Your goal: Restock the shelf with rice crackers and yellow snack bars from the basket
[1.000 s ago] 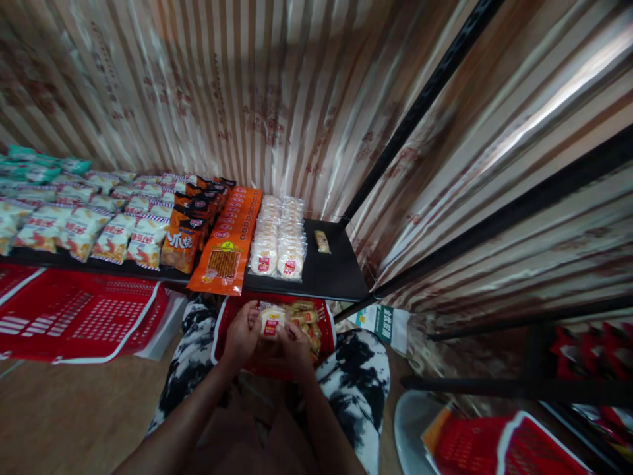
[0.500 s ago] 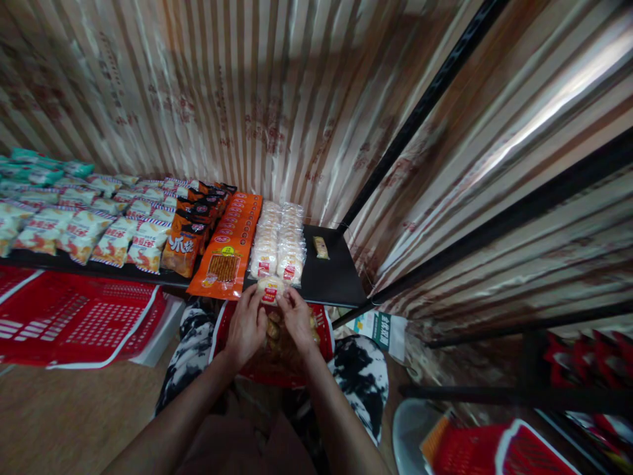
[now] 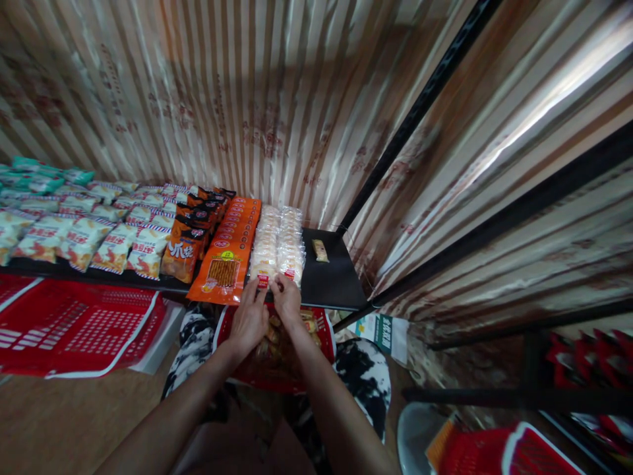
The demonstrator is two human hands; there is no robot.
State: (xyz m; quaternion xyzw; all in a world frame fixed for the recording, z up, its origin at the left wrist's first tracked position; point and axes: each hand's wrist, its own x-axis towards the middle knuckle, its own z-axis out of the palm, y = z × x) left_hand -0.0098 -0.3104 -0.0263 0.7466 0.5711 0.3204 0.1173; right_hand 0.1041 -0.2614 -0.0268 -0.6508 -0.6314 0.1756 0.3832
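My left hand (image 3: 250,318) and my right hand (image 3: 287,301) reach side by side to the front edge of the black shelf (image 3: 332,285). Their fingertips pinch a clear pack of round white cakes (image 3: 264,266) with a red label, at the front of the left cake row. A second row of cake packs (image 3: 291,249) lies beside it. Below my wrists a red basket (image 3: 321,328) with several snack packs rests on my lap.
Left of the cakes lie long orange snack packs (image 3: 228,254), dark orange bags (image 3: 185,247) and rows of white bags (image 3: 82,234). A single small bar (image 3: 320,250) sits on the shelf's right part. Red baskets (image 3: 79,323) lie on the floor left; another red basket (image 3: 504,448) is at bottom right.
Both hands lifted the cake pack out of the lap basket, carried it up and forward, and now hold it at the front of the cake row on the shelf.
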